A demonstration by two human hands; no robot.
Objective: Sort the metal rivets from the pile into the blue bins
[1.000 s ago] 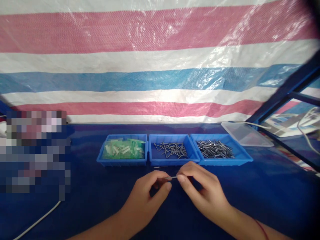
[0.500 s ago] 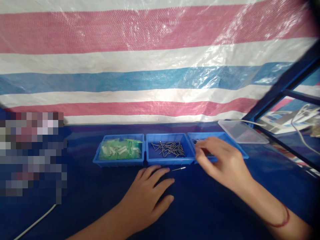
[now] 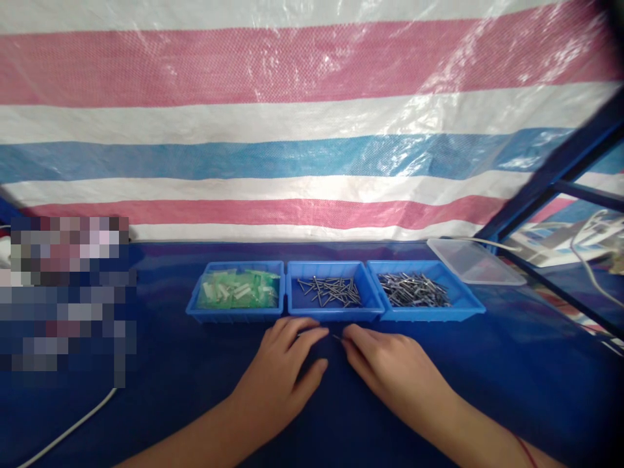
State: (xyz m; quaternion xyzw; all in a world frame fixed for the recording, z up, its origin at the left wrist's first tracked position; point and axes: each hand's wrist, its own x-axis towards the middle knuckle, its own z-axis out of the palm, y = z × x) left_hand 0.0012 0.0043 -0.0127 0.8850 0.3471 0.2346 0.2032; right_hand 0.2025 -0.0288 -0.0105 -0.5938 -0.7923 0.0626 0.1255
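Observation:
My right hand (image 3: 394, 364) is in front of the middle bin, thumb and fingers pinched together on a blind rivet (image 3: 337, 337). Only the rivet's thin end pokes out leftward from the fingertips. Just across a small gap, my left hand (image 3: 283, 370) rests on the blue table with its thumb apart from the fingers. A thin sliver shows beside its fingers, too small to name. Behind the hands stand the middle blue bin (image 3: 336, 314) with loose nails or long pins (image 3: 331, 291) and the right blue bin (image 3: 463, 305), heaped with thin metal rivets (image 3: 414, 290).
A left blue bin (image 3: 234, 317) holds green and clear plastic packets (image 3: 238, 289). A translucent lid (image 3: 478, 261) lies at the back right, near a dark metal frame (image 3: 541, 188). A white cable (image 3: 73, 426) runs at the left. Striped sheeting (image 3: 312, 156) hangs behind.
My right hand has left the right bin and come down left to the rivet on the table, closing on it. My left hand has shifted slightly left, its fingers drawn in a little.

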